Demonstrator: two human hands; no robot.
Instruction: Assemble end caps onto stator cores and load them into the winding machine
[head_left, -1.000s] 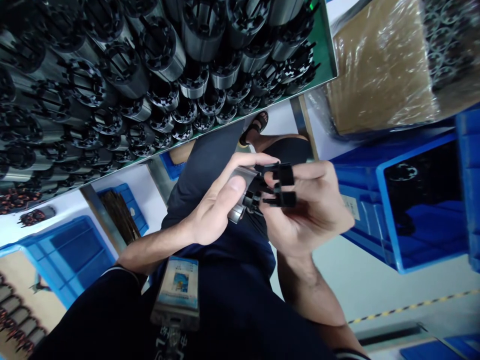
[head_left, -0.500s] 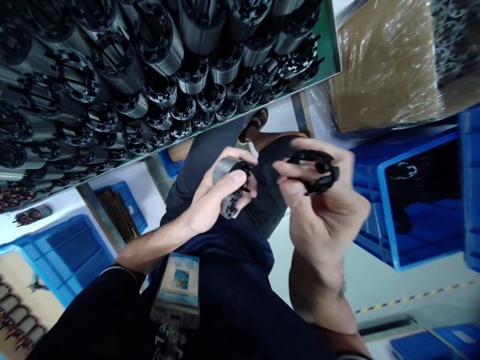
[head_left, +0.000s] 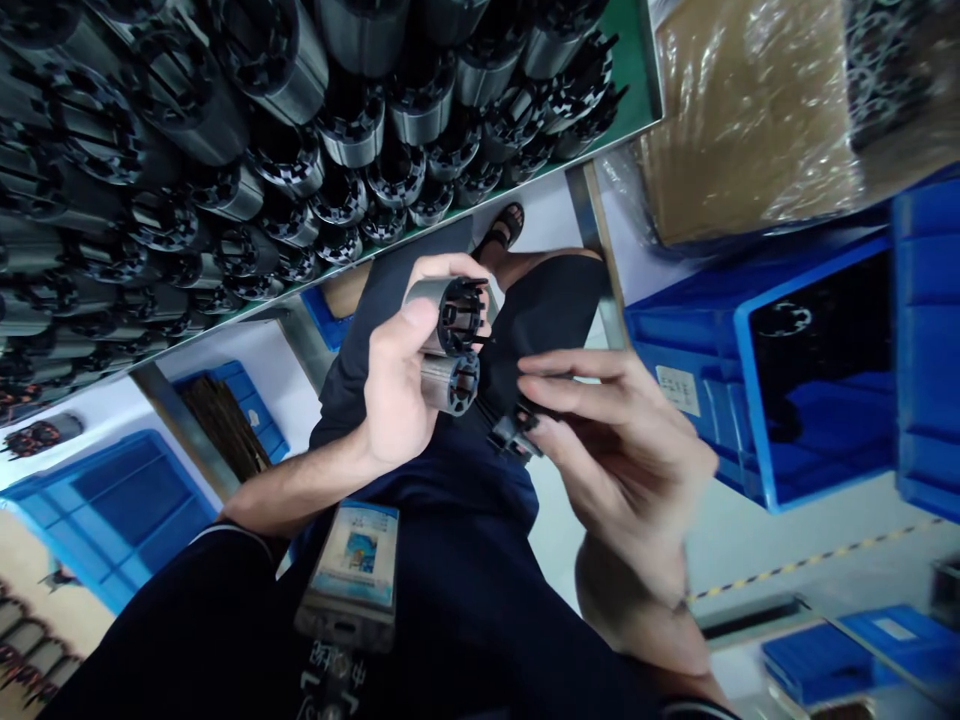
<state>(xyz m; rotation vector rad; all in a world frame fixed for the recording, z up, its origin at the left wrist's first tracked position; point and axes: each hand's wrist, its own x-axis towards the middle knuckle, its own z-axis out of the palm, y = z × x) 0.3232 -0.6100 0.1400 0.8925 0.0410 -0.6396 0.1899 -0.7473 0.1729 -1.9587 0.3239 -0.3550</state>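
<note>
In the head view my left hand (head_left: 409,370) is closed around two metal stator cores side by side. The upper stator core (head_left: 427,295) carries a black pronged plastic end ring (head_left: 463,315) on its right end. Just below it, the lower stator core (head_left: 439,385) shows its slotted end face, with no prongs on it. To the right, my right hand (head_left: 622,440) pinches a small black plastic end piece (head_left: 514,435) between thumb and fingers. That piece is blurred and stays apart from both cores.
Rows of stator cores (head_left: 345,130) fill a green-based rack (head_left: 634,100) above. Blue crates stand at right (head_left: 757,400) and left (head_left: 112,500), the right one with black parts inside. A plastic-wrapped carton (head_left: 742,120) sits at upper right. A badge (head_left: 356,560) hangs on my front.
My left hand has turned, bringing the cores' ends into view, and its thumb has moved off the black ring. The right hand has moved down and left, its black part now at the fingertips.
</note>
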